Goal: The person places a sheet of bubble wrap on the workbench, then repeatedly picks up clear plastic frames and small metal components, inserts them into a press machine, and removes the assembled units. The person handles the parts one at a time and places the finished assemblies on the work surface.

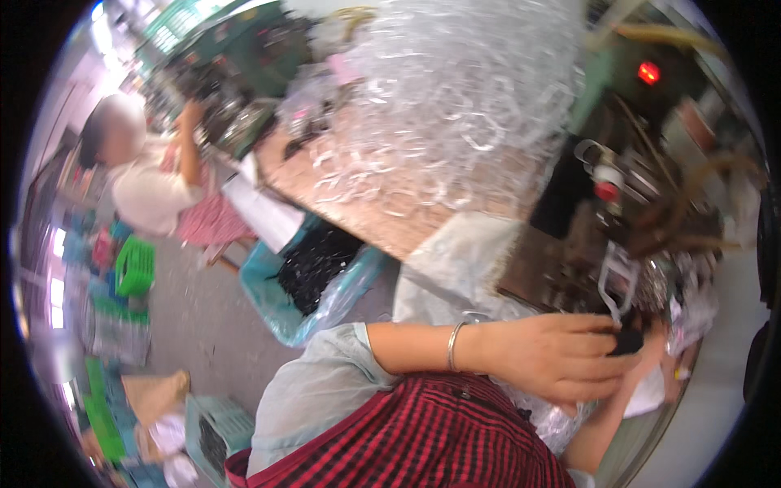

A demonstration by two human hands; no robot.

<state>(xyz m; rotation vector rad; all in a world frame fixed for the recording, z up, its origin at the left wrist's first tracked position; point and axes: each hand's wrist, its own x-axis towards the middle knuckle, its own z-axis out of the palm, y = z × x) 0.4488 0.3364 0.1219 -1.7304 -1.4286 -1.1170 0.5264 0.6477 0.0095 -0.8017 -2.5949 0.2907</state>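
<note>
My left hand (pixel 561 355), with a silver bangle at the wrist, reaches across to the right. Its curled fingertips close around a small black piece (pixel 626 342) whose kind I cannot make out. Just above these fingers a clear plastic loop (pixel 617 281) stands in front of the dark bench machine (pixel 573 260); whether I grip it too is unclear. My right forearm (pixel 606 423) rises from the lower edge beneath the left hand. The right hand's fingers are mostly hidden behind the left hand and the black piece.
A large heap of clear plastic loops (pixel 480 89) covers the wooden table (pixel 382 220). Left of it, a lined blue bin (pixel 264 305) holds black pieces. A person (pixel 154 187) works at the far left. A red light (pixel 648 72) glows on the machine. Green crates (pixel 135 267) stand on the floor.
</note>
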